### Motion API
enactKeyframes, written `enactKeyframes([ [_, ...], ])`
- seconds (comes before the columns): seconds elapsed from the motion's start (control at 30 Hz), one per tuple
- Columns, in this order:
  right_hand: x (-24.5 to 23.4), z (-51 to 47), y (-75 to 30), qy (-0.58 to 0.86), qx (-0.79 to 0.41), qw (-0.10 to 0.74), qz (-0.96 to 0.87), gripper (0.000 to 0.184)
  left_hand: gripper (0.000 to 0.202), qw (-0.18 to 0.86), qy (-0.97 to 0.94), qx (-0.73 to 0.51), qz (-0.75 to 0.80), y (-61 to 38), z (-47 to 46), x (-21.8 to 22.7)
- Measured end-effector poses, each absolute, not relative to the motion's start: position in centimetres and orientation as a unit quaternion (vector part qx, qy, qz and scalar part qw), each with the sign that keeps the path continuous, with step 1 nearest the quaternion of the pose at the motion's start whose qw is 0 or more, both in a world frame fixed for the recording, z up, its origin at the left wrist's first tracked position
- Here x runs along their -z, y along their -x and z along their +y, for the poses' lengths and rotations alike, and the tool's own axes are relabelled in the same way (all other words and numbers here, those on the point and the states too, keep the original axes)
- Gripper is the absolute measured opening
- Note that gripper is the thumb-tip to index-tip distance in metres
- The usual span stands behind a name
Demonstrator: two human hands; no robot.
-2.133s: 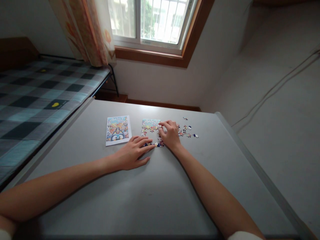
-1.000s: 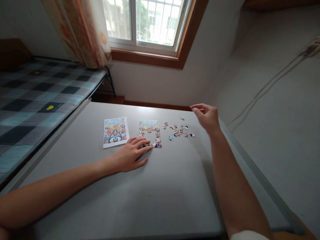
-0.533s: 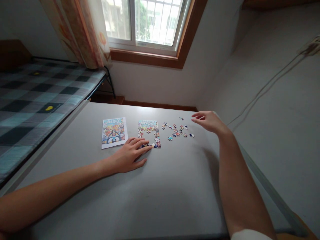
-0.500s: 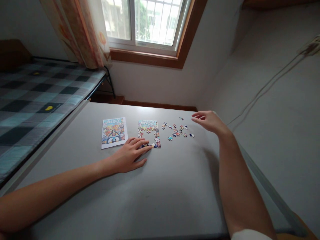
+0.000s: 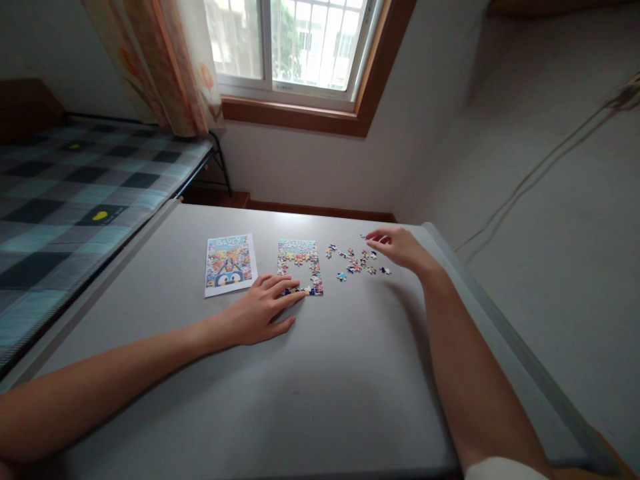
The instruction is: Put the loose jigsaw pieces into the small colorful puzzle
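Observation:
A partly assembled jigsaw puzzle (image 5: 316, 267) lies on the table, with a gap in its middle. My left hand (image 5: 265, 307) rests flat with fingers spread, its fingertips over the puzzle's lower left part. At the far side of the loose pieces, my right hand (image 5: 395, 247) has thumb and fingertips drawn together on a single puzzle piece (image 5: 363, 236), mostly covered by the fingers. Several loose puzzle pieces (image 5: 354, 265) lie between the puzzle and my right hand. One light-blue piece (image 5: 341, 277) sits a little nearer to me.
A printed reference picture (image 5: 230, 267) lies left of the puzzle on the grey table (image 5: 310, 387). Beyond the table's left edge stands a bed (image 5: 135, 180) with a checked cover. A wall (image 5: 560, 220) runs along the right, and a window (image 5: 310, 47) is ahead.
My right hand has moved left to the far loose piece, and its fingers have closed there. My left hand stays on the puzzle.

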State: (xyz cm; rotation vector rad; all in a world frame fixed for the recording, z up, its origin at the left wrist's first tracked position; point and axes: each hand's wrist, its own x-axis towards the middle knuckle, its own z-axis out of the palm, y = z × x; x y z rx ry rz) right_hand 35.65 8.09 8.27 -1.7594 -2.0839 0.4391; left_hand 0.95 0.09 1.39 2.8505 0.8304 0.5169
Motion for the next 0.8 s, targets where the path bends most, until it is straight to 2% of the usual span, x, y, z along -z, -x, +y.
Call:
enactKeyframes([
  [0.3,-7.63,8.21,-35.44,0.644,-0.233,0.082,-0.724,0.017,0.048,0.063,-0.943,-0.175,0.275,-0.98,0.06,-1.51],
  [0.8,-7.46,7.93,-34.95,0.623,-0.293,0.018,-0.725,0.017,0.048,0.064,-0.944,-0.165,0.277,-0.97,0.02,-1.61],
])
